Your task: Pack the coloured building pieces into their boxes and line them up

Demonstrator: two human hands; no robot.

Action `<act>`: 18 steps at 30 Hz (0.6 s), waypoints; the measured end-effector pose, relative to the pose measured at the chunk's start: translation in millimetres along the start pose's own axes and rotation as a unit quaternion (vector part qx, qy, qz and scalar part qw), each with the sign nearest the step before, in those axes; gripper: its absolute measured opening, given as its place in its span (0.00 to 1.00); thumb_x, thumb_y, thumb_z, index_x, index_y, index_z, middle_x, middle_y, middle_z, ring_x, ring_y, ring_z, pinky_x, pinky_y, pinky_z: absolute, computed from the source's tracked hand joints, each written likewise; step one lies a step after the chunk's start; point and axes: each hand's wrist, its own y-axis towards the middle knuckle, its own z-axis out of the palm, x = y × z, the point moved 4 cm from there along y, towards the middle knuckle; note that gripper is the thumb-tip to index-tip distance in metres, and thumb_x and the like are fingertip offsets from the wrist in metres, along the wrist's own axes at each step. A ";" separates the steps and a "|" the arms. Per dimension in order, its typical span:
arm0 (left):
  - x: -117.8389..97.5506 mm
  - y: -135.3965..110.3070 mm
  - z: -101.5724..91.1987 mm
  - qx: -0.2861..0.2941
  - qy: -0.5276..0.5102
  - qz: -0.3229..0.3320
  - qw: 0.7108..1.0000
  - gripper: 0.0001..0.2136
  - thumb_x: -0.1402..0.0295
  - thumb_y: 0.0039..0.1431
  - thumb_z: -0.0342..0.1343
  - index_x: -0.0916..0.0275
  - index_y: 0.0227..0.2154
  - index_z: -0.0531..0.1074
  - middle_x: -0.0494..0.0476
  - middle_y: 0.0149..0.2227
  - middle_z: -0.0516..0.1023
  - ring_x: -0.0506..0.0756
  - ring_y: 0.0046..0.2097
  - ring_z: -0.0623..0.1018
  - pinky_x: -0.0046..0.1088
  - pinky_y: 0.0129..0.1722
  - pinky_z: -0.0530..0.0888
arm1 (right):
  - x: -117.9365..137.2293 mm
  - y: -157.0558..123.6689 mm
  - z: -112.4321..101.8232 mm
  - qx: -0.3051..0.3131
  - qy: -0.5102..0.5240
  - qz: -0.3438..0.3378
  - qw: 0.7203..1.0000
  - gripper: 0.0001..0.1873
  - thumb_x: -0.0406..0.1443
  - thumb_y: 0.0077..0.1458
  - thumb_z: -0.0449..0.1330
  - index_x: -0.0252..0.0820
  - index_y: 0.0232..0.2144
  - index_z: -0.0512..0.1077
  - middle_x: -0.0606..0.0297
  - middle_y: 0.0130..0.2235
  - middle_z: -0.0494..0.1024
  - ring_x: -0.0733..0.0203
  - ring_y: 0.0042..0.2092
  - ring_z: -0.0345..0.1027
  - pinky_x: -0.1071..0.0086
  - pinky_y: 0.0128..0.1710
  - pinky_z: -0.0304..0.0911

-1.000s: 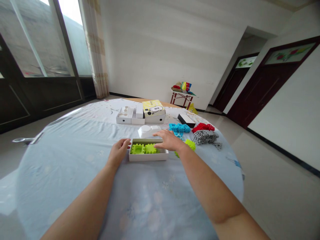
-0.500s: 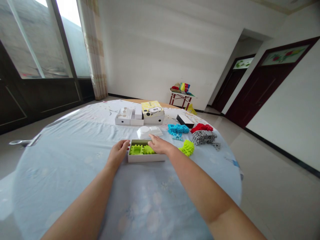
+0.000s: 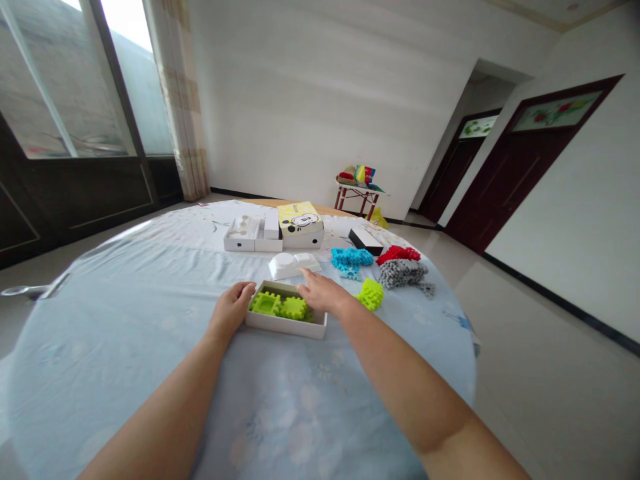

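A shallow white cardboard box (image 3: 287, 327) lies slightly askew on the table in front of me, with no lid on it. In it are several lime-green plastic interlocking blocks (image 3: 293, 308), mostly towards the left end. My left hand (image 3: 233, 307) is curled against the box's left end, its fingertips at the far left corner. Reaching across the right end, my right hand (image 3: 320, 292) has its thumb over the inside and its fingers at the far wall; the wrist hides part of that end. Just beyond the box is a white moulded tray (image 3: 293, 265).
Right of the box lie more lime-green blocks (image 3: 371, 294), then blue (image 3: 351, 259), red (image 3: 399, 255) and grey block clusters (image 3: 403, 273). Farther back stand a yellow-and-white cartoon box (image 3: 301, 227), an open white box (image 3: 240, 245) and a black-and-white box (image 3: 366, 241).
The white box has turned and its right end has come nearer to me, with both hands staying at it. The green blocks shifted with the box. My view has moved slightly.
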 end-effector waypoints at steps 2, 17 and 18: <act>-1.7 -0.8 -0.6 0.000 0.008 0.003 1.000 0.21 0.53 0.50 0.46 0.63 0.37 0.74 0.57 0.36 0.79 0.58 0.40 0.76 0.31 0.41 0.70 | -12.4 -5.3 -16.1 -0.056 0.011 0.000 0.998 0.27 0.39 0.59 0.46 0.35 0.59 0.53 0.50 0.53 0.69 0.53 0.53 0.63 0.63 0.51 0.57; -8.4 -1.9 0.7 0.012 0.100 0.017 0.995 0.20 0.58 0.48 0.45 0.61 0.41 0.72 0.56 0.32 0.77 0.56 0.34 0.76 0.29 0.34 0.70 | -115.8 -62.5 -32.1 0.133 -0.166 0.040 0.976 0.44 0.32 0.35 0.64 0.48 0.58 0.58 0.59 0.61 0.59 0.44 0.61 0.47 0.48 0.58 0.43; -8.1 -2.1 1.1 0.012 0.102 0.017 0.995 0.20 0.58 0.49 0.45 0.61 0.41 0.72 0.56 0.32 0.77 0.57 0.34 0.76 0.29 0.34 0.70 | -115.8 -62.5 -28.4 0.135 -0.177 0.041 0.974 0.45 0.30 0.35 0.64 0.48 0.58 0.57 0.60 0.61 0.57 0.44 0.62 0.45 0.47 0.59 0.41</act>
